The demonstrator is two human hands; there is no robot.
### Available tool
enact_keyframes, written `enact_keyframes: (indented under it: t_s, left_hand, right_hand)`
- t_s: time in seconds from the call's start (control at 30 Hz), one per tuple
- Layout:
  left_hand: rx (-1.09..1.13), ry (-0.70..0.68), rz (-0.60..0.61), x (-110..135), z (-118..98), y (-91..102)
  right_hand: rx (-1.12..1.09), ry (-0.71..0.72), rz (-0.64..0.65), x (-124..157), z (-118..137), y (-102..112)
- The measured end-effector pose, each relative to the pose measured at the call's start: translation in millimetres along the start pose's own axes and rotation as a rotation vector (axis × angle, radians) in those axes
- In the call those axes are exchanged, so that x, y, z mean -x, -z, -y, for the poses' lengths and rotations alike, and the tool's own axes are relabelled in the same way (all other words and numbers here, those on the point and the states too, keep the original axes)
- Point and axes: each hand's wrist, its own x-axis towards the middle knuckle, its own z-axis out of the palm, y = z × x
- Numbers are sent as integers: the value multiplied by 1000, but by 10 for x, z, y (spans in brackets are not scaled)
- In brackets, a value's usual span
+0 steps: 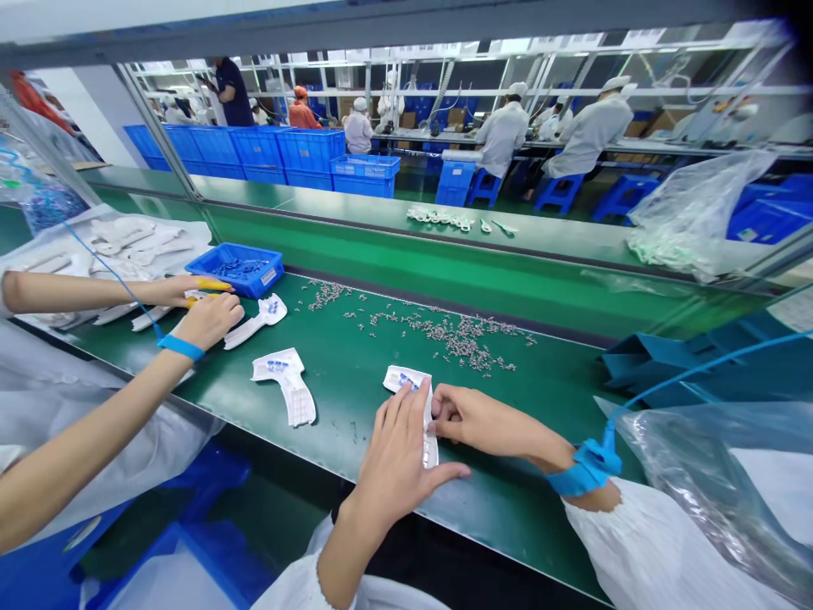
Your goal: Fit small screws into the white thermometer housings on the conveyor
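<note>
A white curved plastic shell half [395,378] with small blue parts [407,383] in its wide end lies on the green work surface. My left hand [401,445] lies across it, fingers stretched out and thumb spread, covering much of its middle. At the shell's right edge, my right hand [467,417] has its fingers pinched together. Whatever sits between those fingertips is too small or hidden to make out. Many small metal pieces, likely screws [467,339], are scattered beyond my hands. Another similar shell half [289,381] rests to the left.
At the left, a co-worker's hands [212,318], one with yellow finger covers, work beside another shell half [270,313]. A blue tray [245,269] of small blue parts stands behind them. White shells [127,241] are piled far left. Blue bins [686,360] and plastic bags [711,474] lie right.
</note>
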Motion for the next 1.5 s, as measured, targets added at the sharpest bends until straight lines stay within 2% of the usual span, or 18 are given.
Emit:
enact_keyframes:
  t_s: [0.1, 0.2, 0.3, 0.37, 0.47, 0.53, 0.63, 0.73, 0.8, 0.87, 0.97, 1.1, 1.2, 1.33, 1.5]
  left_hand:
    - [-6, -6, 12, 9, 1, 12]
    - [-14, 2, 16, 12, -2, 7]
    - [-7, 17, 25, 9, -4, -17]
    - [-2, 30, 36, 8, -1, -12]
    - [9, 62, 113, 7, 1, 80]
    - [10, 95, 198, -1, -14, 177]
    - [-39, 176, 237, -47, -91, 244]
    - [-153, 251, 116, -141, -206, 103]
    - [-259, 256, 0, -206, -253, -60]
    - [-363, 241, -88, -249, -242, -197]
    - [-440, 174, -125, -266, -126, -268]
    - [-412, 43, -147, -295, 48, -165]
    - [-358, -12, -190, -378, 98, -61]
    - [-285, -18, -201, -518, 146, 38]
    - [-270, 5, -171, -576, 218, 71]
  right_hand:
    - [-166, -64, -37, 50, -45, -38]
    - [-54, -117, -100, 115, -35, -104]
    - [48, -162, -84, 166, 20, -140]
    - [42, -158, -88, 185, 35, -100]
    - [-9, -123, -164, 194, -60, 86]
    - [-25, -102, -282, 192, -221, 266]
    - [135, -135, -582, 180, -572, 518]
    - [452, -138, -889, 149, -932, 650]
    - [609, -124, -965, 118, -1108, 670]
    - [671, -143, -957, 85, -1208, 661]
    - [654, -153, -918, 57, -1234, 643]
    - [602, -116, -887, 88, -1154, 646]
    - [579, -58, -841, 144, -1093, 643]
    - [570, 11, -766, 185, -1064, 613]
    - [555, 16, -735, 176, -1072, 571]
